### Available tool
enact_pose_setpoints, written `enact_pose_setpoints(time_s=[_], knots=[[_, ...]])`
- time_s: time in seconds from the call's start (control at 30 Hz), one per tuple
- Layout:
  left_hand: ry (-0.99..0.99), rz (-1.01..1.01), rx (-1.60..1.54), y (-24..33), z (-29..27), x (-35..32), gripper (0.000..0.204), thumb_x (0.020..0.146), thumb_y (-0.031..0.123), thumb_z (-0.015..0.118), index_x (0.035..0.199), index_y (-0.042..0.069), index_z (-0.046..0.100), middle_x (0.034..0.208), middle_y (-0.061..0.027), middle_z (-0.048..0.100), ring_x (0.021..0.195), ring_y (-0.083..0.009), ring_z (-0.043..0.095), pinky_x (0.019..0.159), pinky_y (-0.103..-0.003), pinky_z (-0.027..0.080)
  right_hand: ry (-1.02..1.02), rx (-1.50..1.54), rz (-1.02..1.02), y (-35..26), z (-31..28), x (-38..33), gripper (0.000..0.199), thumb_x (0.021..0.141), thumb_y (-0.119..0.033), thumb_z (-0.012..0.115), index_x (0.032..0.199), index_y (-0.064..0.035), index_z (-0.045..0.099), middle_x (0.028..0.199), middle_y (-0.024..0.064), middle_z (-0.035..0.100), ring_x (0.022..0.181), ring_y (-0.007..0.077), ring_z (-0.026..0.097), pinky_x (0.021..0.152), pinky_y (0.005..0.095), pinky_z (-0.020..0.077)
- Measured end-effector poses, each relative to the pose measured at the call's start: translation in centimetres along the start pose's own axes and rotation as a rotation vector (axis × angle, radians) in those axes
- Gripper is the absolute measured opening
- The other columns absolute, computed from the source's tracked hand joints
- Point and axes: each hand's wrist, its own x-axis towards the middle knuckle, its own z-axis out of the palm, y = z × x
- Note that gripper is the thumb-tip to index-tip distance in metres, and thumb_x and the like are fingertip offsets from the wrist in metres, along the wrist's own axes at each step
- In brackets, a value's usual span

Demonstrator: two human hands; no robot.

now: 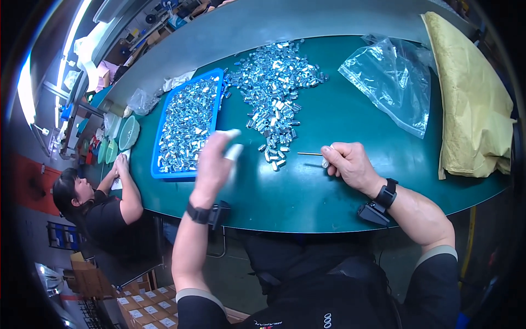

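My left hand (212, 167) hovers over the table beside the right edge of a blue tray (220, 109), slightly blurred. White covers show on its thumb and fingertip, which are apart with nothing visible between them. Small shiny silver metal pieces (186, 123) fill the tray. A loose pile of the same pieces (276, 77) spreads over the green table and narrows toward me. Right of the pile's near end, my right hand (353, 167) pinches a thin brass-coloured rod (309, 153), its free end pointing left toward the pieces. Something white shows at these fingertips.
A clear plastic bag (392, 82) lies at the back right, next to a large yellow padded envelope (471, 104). A raised grey panel (263, 22) bounds the table's far side. At the left, another person (104, 197) sits near a pale green basket (129, 133).
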Motion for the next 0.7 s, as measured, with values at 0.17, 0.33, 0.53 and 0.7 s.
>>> enact_pose_setpoints(time_s=[0.17, 0.33, 0.53, 0.7], knots=[[-0.168, 0.103, 0.083, 2.0, 3.2, 0.1, 0.035, 0.088, 0.003, 0.076, 0.122, 0.008, 0.072, 0.094, -0.0108, 0.062, 0.085, -0.0251, 0.063, 0.076, -0.035, 0.053, 0.000, 0.004, 0.015, -0.1, -0.1, -0.1, 0.045, 0.107, -0.037, 0.063, 0.077, -0.0029, 0.068, 0.061, 0.0015, 0.065, 0.052, 0.0070, 0.056, 0.048, 0.0269, 0.0427], [-0.225, -0.052, 0.006, 3.4, 2.8, -0.3, 0.025, 0.091, 0.002, 0.074, 0.116, 0.005, 0.073, 0.097, -0.0072, 0.066, 0.083, -0.0190, 0.065, 0.074, -0.030, 0.053, -0.056, -0.009, 0.020, -0.9, -0.3, -0.1, 0.040, 0.105, -0.033, 0.065, 0.080, -0.0024, 0.070, 0.064, 0.0018, 0.067, 0.053, 0.0076, 0.057, 0.049, 0.0269, 0.0439], [-0.101, -0.541, -1.119, 8.3, 5.1, -2.6, 0.017, 0.096, 0.000, 0.070, 0.112, 0.004, 0.068, 0.105, -0.0063, 0.071, 0.092, -0.0142, 0.070, 0.079, -0.026, 0.056, -0.100, 0.005, -0.050, -0.2, -0.3, -0.2, 0.032, 0.103, -0.029, 0.067, 0.085, -0.0023, 0.072, 0.069, 0.0019, 0.068, 0.058, 0.0080, 0.058, 0.053, 0.0271, 0.0450], [-0.068, -0.559, -1.256, 9.4, 6.3, -3.6, 0.023, 0.098, 0.000, 0.069, 0.119, 0.004, 0.063, 0.103, -0.0076, 0.072, 0.090, -0.0137, 0.071, 0.079, -0.024, 0.057, -0.095, 0.001, -0.027, -0.6, -0.3, -0.2, 0.029, 0.102, -0.026, 0.068, 0.087, -0.0021, 0.073, 0.070, 0.0025, 0.069, 0.061, 0.0085, 0.059, 0.055, 0.0275, 0.0454]])
